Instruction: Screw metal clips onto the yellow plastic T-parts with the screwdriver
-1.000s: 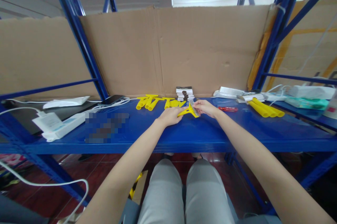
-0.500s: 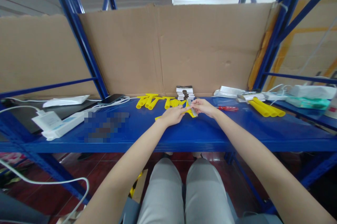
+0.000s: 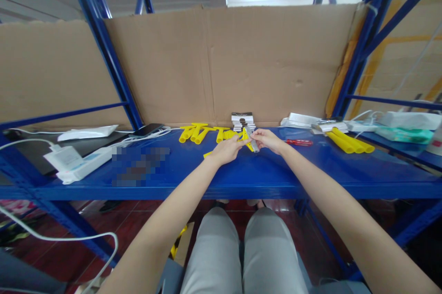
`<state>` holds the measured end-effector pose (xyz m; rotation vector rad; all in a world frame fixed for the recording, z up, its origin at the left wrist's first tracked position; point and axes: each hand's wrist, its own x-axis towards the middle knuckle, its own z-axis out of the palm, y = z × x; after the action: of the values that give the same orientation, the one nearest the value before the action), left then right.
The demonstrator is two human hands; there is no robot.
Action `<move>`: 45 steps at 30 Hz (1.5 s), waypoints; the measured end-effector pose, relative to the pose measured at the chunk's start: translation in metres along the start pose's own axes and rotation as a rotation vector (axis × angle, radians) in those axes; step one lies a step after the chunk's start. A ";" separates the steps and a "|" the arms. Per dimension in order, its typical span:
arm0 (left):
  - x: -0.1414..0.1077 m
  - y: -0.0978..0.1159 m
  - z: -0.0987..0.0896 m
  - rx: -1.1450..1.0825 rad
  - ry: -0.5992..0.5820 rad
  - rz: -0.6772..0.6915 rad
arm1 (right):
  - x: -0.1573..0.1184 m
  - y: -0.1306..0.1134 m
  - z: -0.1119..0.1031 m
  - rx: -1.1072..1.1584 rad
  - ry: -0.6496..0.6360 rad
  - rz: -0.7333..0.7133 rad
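My left hand (image 3: 226,150) is closed around a yellow T-shaped scraper handle (image 3: 245,135). The handle's head shows past my fingers, and a yellow end sticks out near my wrist. A flat grey metal strip (image 3: 254,144) lies against the head, pinched in the fingertips of my right hand (image 3: 267,141). How the strip sits on the head is too small to tell. Several more yellow T-shaped handles (image 3: 198,133) lie to the left of my hands. Just behind the hands stands a stack of small black-and-white boxes (image 3: 242,120).
Red screwdrivers (image 3: 299,143) lie right of my right hand, with yellow tubes (image 3: 348,142) farther right. A white power strip (image 3: 83,164) with cables and a dark phone (image 3: 148,130) are at left. Cardboard (image 3: 241,63) closes off the back of the blue shelf (image 3: 193,174).
The metal strip and the yellow head have shifted and turned slightly between my fingers, with more of the head showing. Both hands stay in nearly the same place.
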<state>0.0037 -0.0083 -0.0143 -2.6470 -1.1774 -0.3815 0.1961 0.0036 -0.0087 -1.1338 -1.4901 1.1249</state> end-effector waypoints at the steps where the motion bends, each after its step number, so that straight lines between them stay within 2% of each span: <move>1: 0.000 0.000 0.000 0.003 0.004 -0.002 | 0.001 0.001 -0.001 -0.005 -0.020 0.000; 11: 0.000 -0.004 0.002 0.074 0.013 -0.027 | 0.005 0.009 -0.011 -0.072 -0.246 0.017; 23: 0.002 -0.004 0.004 0.090 0.009 -0.011 | 0.004 0.008 -0.011 -0.173 -0.240 -0.106; 34: 0.000 -0.003 0.001 0.106 -0.039 -0.050 | 0.004 0.010 -0.009 -0.098 -0.270 -0.023; 40: -0.001 -0.001 0.000 0.106 -0.044 -0.051 | 0.001 0.006 -0.003 -0.085 -0.148 0.051; 45: -0.002 0.005 0.000 0.128 -0.030 0.022 | 0.004 0.005 -0.002 -0.101 0.000 0.009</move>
<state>0.0062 -0.0124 -0.0155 -2.5615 -1.1406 -0.2551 0.1981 0.0087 -0.0124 -1.2103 -1.5577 1.0653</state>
